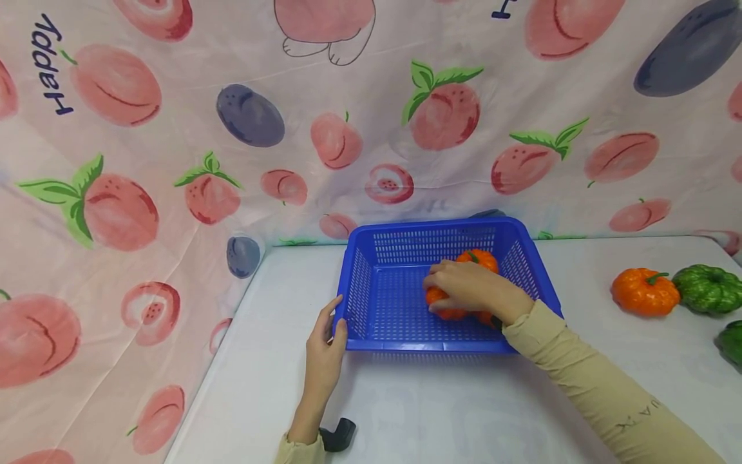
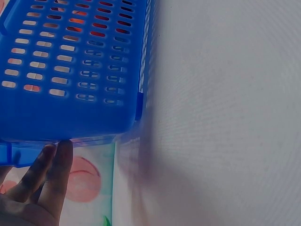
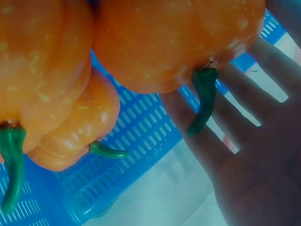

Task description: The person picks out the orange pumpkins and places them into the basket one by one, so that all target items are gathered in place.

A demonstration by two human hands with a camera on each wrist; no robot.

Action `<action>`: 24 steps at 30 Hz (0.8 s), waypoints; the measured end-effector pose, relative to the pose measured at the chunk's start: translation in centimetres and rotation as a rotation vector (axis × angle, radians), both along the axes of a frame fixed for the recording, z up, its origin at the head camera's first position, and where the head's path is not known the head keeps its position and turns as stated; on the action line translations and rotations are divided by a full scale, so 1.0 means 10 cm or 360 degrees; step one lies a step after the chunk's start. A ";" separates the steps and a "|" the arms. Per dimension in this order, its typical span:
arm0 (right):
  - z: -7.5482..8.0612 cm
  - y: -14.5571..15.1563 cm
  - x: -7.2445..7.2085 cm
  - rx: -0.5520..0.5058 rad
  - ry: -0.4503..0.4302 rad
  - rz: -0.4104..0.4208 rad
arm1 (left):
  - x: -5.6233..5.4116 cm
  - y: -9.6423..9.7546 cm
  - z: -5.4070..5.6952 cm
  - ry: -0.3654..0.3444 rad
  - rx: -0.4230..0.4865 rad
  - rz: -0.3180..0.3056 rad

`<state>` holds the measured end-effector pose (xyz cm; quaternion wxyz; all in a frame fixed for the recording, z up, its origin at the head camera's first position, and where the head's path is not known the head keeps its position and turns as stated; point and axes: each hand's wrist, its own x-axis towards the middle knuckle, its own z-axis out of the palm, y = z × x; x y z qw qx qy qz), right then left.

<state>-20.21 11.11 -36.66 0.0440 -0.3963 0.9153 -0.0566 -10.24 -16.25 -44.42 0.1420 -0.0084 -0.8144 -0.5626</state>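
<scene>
Left hand (image 1: 324, 351) pinches the blue plastic basket (image 1: 431, 346) by its left rim (probably steadying it on the worktop (image 1: 429, 412)) while the right hand (image 1: 472, 287) curls its grip round an orange pumpkin (image 1: 447, 313) in the basket's right half, beside more pumpkins (image 1: 485, 260).

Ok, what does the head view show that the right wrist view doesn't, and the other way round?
Only head: the left hand on the left end of the blue basket, and green pumpkins on the table.
Only right wrist: the palm of the right hand, with a green stem overlapping its fingers.
Both: right hand, blue basket and orange pumpkins.
</scene>
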 end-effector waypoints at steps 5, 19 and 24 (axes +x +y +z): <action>-0.02 0.00 -0.01 -0.0020 -0.0001 0.0025 | 0.00 0.00 0.00 -0.0004 -0.0005 0.0008; -0.06 -0.05 -0.06 0.0044 -0.0044 0.0063 | 0.00 0.00 0.00 -0.0010 -0.0012 0.0014; -0.07 -0.07 -0.07 0.0066 -0.0053 0.0064 | 0.01 0.00 -0.02 0.0003 -0.0016 0.0011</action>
